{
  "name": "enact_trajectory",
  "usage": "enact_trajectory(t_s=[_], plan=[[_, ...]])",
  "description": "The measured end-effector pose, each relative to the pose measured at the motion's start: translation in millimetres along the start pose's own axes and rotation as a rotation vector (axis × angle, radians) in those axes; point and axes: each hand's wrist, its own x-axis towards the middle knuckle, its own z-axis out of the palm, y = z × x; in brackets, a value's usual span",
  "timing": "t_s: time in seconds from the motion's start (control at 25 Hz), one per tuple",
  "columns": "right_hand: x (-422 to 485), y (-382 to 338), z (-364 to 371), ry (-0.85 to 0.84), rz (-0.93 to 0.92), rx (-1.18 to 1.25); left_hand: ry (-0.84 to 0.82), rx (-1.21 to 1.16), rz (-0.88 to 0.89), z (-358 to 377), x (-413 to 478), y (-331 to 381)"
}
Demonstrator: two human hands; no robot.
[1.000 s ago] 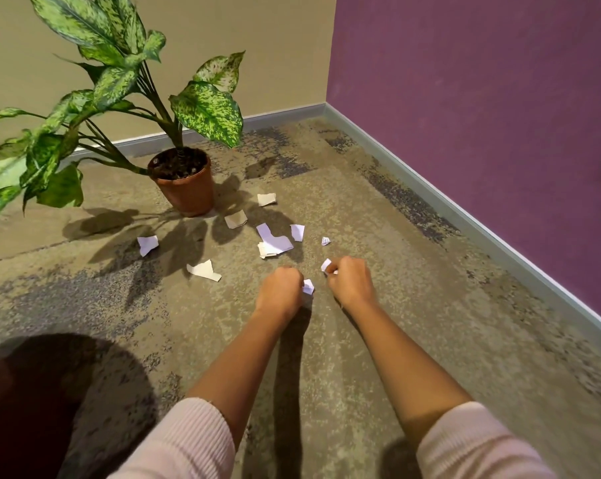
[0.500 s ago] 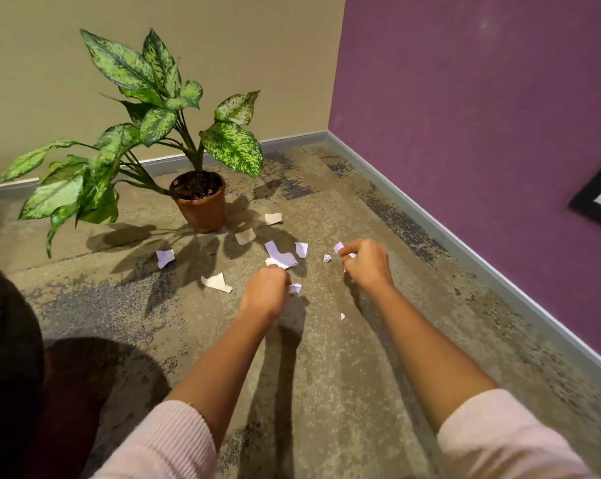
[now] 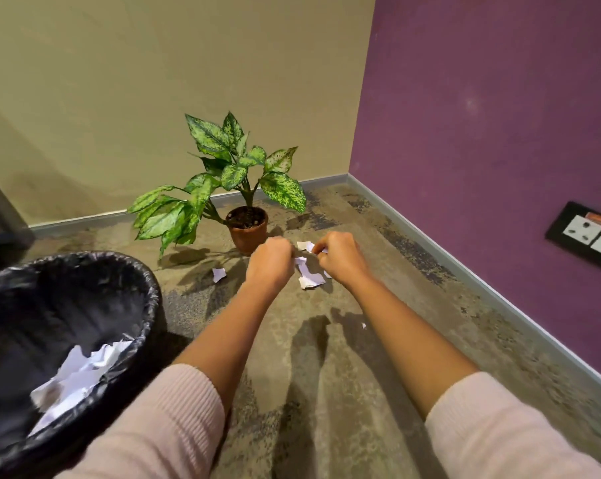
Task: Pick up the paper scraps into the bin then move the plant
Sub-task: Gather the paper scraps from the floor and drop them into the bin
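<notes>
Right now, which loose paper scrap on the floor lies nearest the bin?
The lone scrap left of the left hand, in the plant's shadow. The other scraps cluster between and beyond the hands, farther from the bin.

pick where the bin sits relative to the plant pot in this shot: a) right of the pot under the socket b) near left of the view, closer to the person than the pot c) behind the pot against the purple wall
b: the black-lined bin fills the near left of the view, with white scraps inside, while the plant pot stands farther back by the beige wall.
</notes>
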Motion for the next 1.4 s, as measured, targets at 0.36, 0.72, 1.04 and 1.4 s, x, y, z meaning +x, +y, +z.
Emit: enact_trajectory(t_s=[0.36, 0.72, 1.04, 1.4], plan=[[-26, -177, -7, -0.061, -0.31, 0.053, -0.038, 0.258, -0.069, -165, -51, -89], [-71, -286, 44, -0.27, -0.553, 0.008, -0.529, 0.274, -0.476, -212, -132, -208], [-71, -284, 61, -0.451, -0.588, -0.049, -0.699, 0.343, -0.435, -193, -138, -212], [-54, -240, 30, -0.216, -0.503, 0.039, -0.349, 0.305, -0.288, -175, -103, -169]])
